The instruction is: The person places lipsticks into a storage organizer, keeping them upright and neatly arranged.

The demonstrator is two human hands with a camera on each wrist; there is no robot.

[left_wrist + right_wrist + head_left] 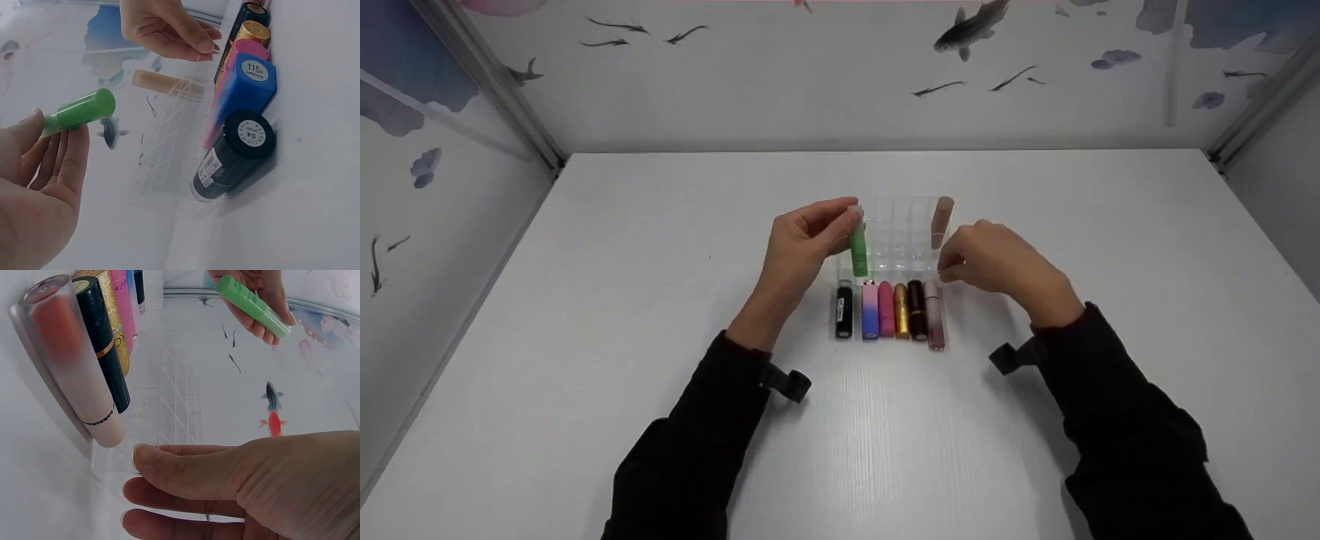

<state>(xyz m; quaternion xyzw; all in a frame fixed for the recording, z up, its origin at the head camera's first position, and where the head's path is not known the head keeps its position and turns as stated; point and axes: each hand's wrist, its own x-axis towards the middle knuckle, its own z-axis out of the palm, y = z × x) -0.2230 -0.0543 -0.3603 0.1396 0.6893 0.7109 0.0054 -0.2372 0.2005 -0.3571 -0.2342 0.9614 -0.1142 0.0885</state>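
Observation:
My left hand (802, 240) pinches a green lip tube (859, 251) with a pale end, raised over the left part of a clear plastic lipstick organizer (896, 232). At the organizer's right edge, my right hand (997, 259) grips the clear wall between thumb and fingers. A beige-brown tube (942, 217) sits in the organizer at its far right. Along the near side is a row of lip products: a black tube (225, 160), a blue-pink lipstick (870, 311), a pink one (886, 311), a gold one (115, 320), a dark one (104, 349) and a pale-capped lip gloss (76, 365).
The white table (855, 450) extends around the organizer on every side. White panels with painted fish (971, 30) rise at the back and sides. A black wrist strap (787, 384) shows at the left sleeve, another strap (1016, 356) at the right.

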